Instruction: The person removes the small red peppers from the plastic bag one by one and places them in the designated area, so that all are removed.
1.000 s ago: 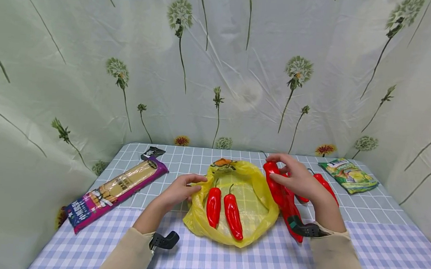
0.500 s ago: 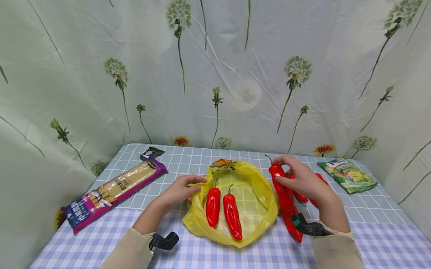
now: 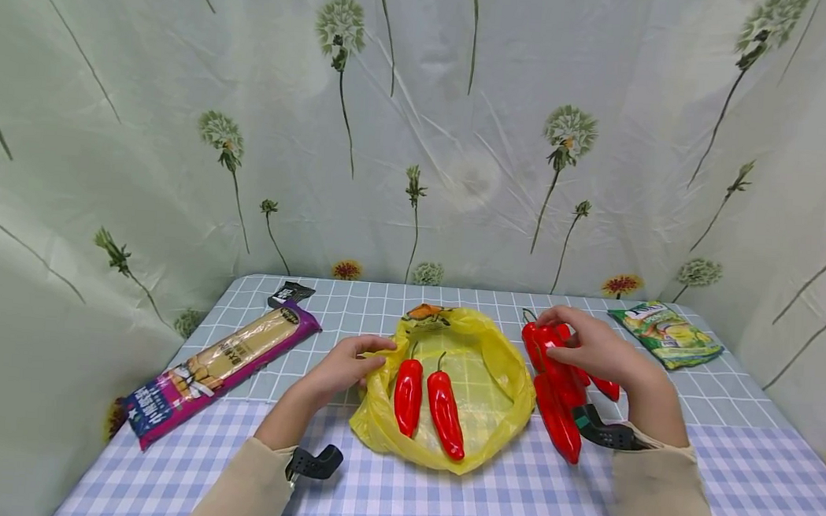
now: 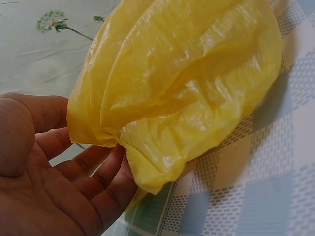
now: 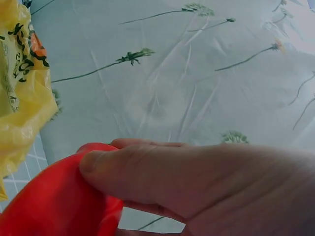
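Observation:
In the head view my left hand (image 3: 343, 362) holds the left rim of an opened yellow plastic bag (image 3: 502, 358). Up close in the left wrist view, the fingers are at the crumpled edge of the bag (image 4: 187, 64). Two long red peppers, one (image 3: 408, 396) on the left and another (image 3: 446, 414) beside it, lie inside. Right of the bag my right hand (image 3: 595, 348) grips a red pepper (image 3: 556, 357) from above. Its thumb presses on the glossy pepper (image 5: 59, 196) in the right wrist view. Several other red peppers lie around and beneath, partly hidden, including one (image 3: 557, 425) nearer me.
A purple-edged packet of long sticks (image 3: 224, 373) lies at the left, with a small black packet (image 3: 292, 293) behind it. A green bag (image 3: 667, 334) sits at the back right. A checked cloth (image 3: 397, 510) covers the table's front; a flowered curtain (image 3: 463, 135) hangs behind.
My right hand has shifted right and slightly toward me with the pepper it grips, and another pepper's top now shows left of it. My left hand and the bag stay in place.

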The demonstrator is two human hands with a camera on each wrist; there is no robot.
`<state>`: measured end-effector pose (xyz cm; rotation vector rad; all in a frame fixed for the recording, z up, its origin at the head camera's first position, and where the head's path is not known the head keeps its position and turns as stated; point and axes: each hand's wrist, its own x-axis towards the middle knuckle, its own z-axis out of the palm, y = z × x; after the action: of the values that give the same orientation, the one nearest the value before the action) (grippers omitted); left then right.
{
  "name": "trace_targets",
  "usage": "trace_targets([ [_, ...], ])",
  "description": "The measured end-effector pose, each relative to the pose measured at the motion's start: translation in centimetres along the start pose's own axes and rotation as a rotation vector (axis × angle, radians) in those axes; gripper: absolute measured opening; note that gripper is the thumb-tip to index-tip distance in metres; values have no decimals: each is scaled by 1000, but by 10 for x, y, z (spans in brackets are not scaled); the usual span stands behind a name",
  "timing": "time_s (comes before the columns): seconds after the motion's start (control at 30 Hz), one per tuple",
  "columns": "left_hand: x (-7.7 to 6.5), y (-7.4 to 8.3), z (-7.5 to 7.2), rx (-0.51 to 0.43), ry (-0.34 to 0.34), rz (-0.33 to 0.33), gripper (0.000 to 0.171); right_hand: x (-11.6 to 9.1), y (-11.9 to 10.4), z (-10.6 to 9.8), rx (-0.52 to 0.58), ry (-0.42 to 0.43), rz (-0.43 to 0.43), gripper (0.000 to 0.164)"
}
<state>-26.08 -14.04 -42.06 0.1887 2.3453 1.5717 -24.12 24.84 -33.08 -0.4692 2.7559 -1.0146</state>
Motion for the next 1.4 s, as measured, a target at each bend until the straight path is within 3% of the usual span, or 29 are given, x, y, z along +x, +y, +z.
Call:
trace_targets([
  [0.37, 0, -1, 1, -5, -4, 11, 30, -4, 15, -5, 9, -22, 58, 43],
  [0.73, 0, -1, 3, 4, 0, 3, 30, -5, 27, -7, -60, -54, 87, 40],
  [1.4, 1, -2, 5, 17, 13, -4, 29, 0, 49, -2, 5, -112, 170, 40],
])
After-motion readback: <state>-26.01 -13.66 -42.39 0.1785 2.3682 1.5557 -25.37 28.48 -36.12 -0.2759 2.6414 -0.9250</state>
